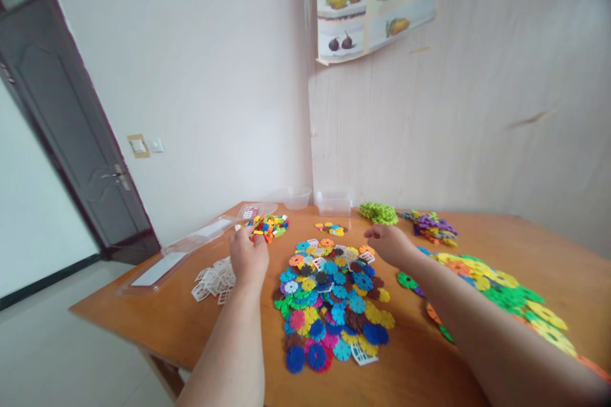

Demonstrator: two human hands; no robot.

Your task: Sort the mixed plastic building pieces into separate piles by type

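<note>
My left hand (249, 257) reaches over the table with its fingers curled; what they hold, if anything, is hidden. It is between a heap of white lattice pieces (216, 281) and a small pile of colourful building bricks (270, 226). My right hand (389, 245) hovers by the far right side of the big central pile, its fingertips drawn together; I cannot make out anything in them. Notched plastic discs (340, 292) in many colours form that pile, with a few white lattice pieces among them. Just below the right fingertips lies an orange disc (366, 250).
Larger flower-shaped discs (510, 296) spread under my right forearm. Green pieces (378, 213) and purple pieces (436, 227) lie at the back right. Clear plastic tubs (334, 203) stand against the wall; clear lids (160, 269) line the table's left edge.
</note>
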